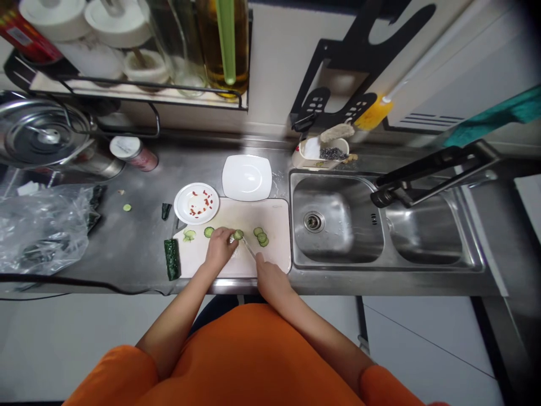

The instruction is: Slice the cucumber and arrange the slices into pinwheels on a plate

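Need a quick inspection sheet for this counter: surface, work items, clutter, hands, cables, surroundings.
Surface: metal counter; pale cutting board near its front edge.
Work items: knife; held cucumber slice; overlapping slices right; thin green pieces left; dark green cucumber length at the board's left edge.
Clutter: plate with red bits; white dish; clear plastic bag, far left.
Hands: left pinches the held slice; right grips the knife.
Cables: dark cable along the left front; ends not visible.
Surroundings: double sink right; rack of jars and bottles upper left.
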A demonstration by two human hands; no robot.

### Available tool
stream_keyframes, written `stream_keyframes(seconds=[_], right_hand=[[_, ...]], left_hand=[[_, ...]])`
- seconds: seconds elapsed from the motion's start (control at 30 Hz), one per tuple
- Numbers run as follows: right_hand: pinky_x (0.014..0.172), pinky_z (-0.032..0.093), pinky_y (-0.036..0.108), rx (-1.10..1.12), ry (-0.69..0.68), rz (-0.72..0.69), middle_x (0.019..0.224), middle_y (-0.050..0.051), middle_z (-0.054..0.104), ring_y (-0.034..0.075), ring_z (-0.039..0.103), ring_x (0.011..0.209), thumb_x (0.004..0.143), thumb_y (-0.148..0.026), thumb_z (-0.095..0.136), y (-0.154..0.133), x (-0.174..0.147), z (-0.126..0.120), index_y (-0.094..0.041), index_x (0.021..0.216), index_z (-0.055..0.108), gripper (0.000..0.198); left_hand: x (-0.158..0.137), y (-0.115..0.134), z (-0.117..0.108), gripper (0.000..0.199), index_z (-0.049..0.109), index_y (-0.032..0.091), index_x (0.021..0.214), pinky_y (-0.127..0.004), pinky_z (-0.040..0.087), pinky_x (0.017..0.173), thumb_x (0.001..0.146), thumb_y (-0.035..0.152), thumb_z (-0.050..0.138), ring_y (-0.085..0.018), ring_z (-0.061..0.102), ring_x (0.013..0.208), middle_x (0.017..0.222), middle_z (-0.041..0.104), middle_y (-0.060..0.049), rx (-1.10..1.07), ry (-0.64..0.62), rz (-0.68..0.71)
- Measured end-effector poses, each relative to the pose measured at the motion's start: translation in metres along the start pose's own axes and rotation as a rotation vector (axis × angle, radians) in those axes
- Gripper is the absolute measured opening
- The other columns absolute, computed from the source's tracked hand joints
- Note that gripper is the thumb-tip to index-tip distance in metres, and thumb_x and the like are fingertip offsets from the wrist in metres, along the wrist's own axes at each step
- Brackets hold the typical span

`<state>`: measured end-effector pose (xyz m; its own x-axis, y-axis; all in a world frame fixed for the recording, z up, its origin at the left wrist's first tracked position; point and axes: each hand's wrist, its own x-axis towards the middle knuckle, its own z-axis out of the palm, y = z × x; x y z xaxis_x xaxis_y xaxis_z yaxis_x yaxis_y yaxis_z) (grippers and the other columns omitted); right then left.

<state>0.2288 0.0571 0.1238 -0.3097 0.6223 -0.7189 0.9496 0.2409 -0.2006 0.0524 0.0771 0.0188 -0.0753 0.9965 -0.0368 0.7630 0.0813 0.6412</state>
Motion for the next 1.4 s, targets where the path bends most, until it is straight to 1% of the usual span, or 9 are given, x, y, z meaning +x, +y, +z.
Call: stream_keyframes(seconds=[0.17,0.33,0.53,0.77,0.93,1.1,1.27,1.37,1.4], right_hand=[[0.075,0.048,0.03,-0.016,0.004,0.007,0.094,0.017,0.064,0.025,0.062,0.095,0.088,-0.002,0.031,-0.006,0.002,-0.004,-0.009,0.129,0.034,0.042],[0.074,0.049,0.03,-0.007,-0.021,0.022,0.095,0.018,0.064,0.025,0.062,0.096,0.088,-0.002,0.03,-0.008,0.002,-0.007,-0.009,0.127,0.035,0.04],[0.073,0.049,0.03,-0.001,-0.007,0.028,0.094,0.017,0.064,0.025,0.063,0.094,0.088,-0.002,0.03,-0.01,0.003,-0.005,-0.01,0.126,0.036,0.039],[0.075,0.047,0.03,0.066,-0.046,0.059,0.095,0.017,0.064,0.024,0.062,0.097,0.087,0.001,0.029,-0.013,0.007,-0.005,-0.011,0.121,0.038,0.037],[0.076,0.046,0.029,0.109,-0.056,0.05,0.097,0.016,0.064,0.023,0.062,0.098,0.085,0.003,0.031,-0.013,0.01,-0.004,-0.011,0.12,0.037,0.038],[0.077,0.045,0.03,0.1,-0.088,0.052,0.098,0.016,0.064,0.024,0.061,0.099,0.084,0.004,0.031,-0.009,0.003,-0.002,-0.011,0.12,0.038,0.039],[0.075,0.045,0.031,0.09,-0.128,0.075,0.1,0.016,0.063,0.026,0.06,0.099,0.084,0.002,0.032,0.004,-0.011,0.003,-0.012,0.121,0.039,0.04],[0.072,0.044,0.031,0.109,-0.161,0.092,0.098,0.014,0.063,0.026,0.061,0.095,0.083,0.001,0.032,0.012,-0.018,0.005,-0.014,0.119,0.04,0.039],[0.071,0.043,0.031,0.115,-0.17,0.105,0.097,0.013,0.063,0.026,0.061,0.094,0.083,0.001,0.033,0.015,-0.02,0.005,-0.015,0.119,0.04,0.04]], left_hand=[[0.002,0.0,0.0,0.023,0.067,0.018,0.096,-0.034,0.045,0.082,0.076,0.02,0.059,-0.021,0.054,0.084,0.084,0.061,-0.006,-0.009,-0.013,-0.017],[0.001,-0.004,0.003,0.024,0.067,0.018,0.097,-0.035,0.045,0.085,0.075,0.022,0.06,-0.022,0.055,0.088,0.087,0.061,-0.007,-0.011,-0.016,-0.02],[0.001,-0.002,0.001,0.023,0.067,0.017,0.097,-0.034,0.045,0.083,0.076,0.022,0.06,-0.021,0.054,0.086,0.088,0.061,-0.007,-0.021,-0.015,-0.021],[0.002,-0.003,0.002,0.023,0.067,0.018,0.097,-0.035,0.045,0.084,0.075,0.021,0.059,-0.021,0.054,0.086,0.087,0.061,-0.007,-0.017,-0.026,-0.026],[0.002,-0.003,0.002,0.023,0.067,0.018,0.097,-0.035,0.045,0.085,0.075,0.021,0.059,-0.021,0.055,0.086,0.086,0.062,-0.007,-0.019,-0.03,-0.035],[0.004,-0.002,0.001,0.021,0.066,0.018,0.093,-0.036,0.045,0.083,0.074,0.021,0.059,-0.021,0.055,0.084,0.085,0.062,-0.007,-0.024,-0.032,-0.047],[0.007,0.003,-0.002,0.014,0.063,0.018,0.085,-0.035,0.044,0.081,0.072,0.019,0.059,-0.021,0.056,0.083,0.084,0.063,-0.006,-0.022,-0.028,-0.043],[0.007,0.009,-0.006,0.005,0.06,0.019,0.077,-0.03,0.043,0.072,0.075,0.023,0.058,-0.017,0.054,0.072,0.073,0.061,-0.002,-0.05,-0.064,-0.071],[0.007,0.01,-0.008,0.006,0.059,0.019,0.075,-0.028,0.042,0.068,0.076,0.025,0.057,-0.016,0.053,0.068,0.07,0.06,-0.001,-0.075,-0.085,-0.092]])
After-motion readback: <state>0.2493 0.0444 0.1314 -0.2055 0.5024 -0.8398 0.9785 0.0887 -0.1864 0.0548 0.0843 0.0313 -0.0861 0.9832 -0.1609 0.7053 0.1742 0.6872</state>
